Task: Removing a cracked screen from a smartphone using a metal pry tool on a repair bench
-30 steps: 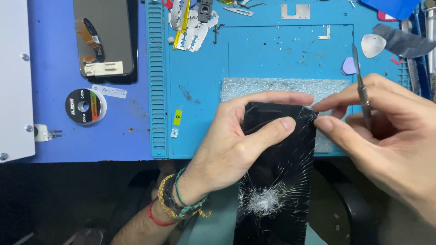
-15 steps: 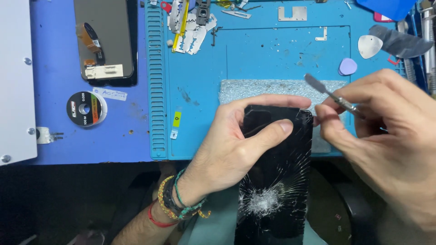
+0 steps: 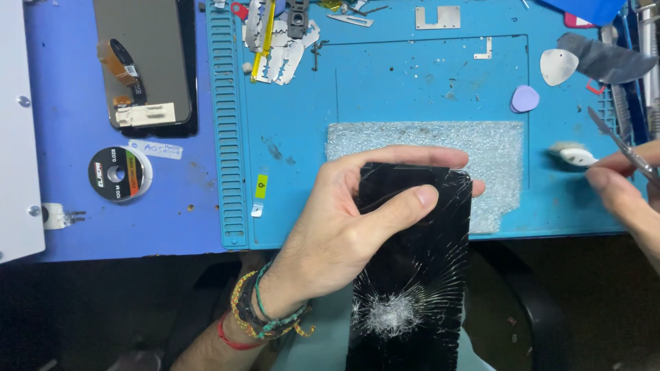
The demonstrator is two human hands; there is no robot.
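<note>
My left hand (image 3: 344, 227) grips the top of a black phone (image 3: 412, 275) with a shattered screen, thumb across the glass and fingers curled over the upper edge. The phone hangs over the front edge of the blue work mat (image 3: 412, 89); the break is densest near its lower middle. At the right edge of the view, apart from the phone, my right hand (image 3: 629, 199) pinches a thin metal pry tool (image 3: 619, 142) whose blade points up and left. A small white piece (image 3: 574, 155) lies on the mat just left of those fingers.
A grey foam pad (image 3: 495, 148) lies under the phone's top. On the mat sit white (image 3: 558, 66) and purple (image 3: 525, 98) picks, razor blades (image 3: 275, 34) and metal brackets (image 3: 438, 16). At left are a spare display (image 3: 144, 62), a wire spool (image 3: 117, 173) and a white panel (image 3: 17, 130).
My right hand has drawn away from the phone's top right corner toward the right edge, taking the metal tool along. My left hand keeps the phone still.
</note>
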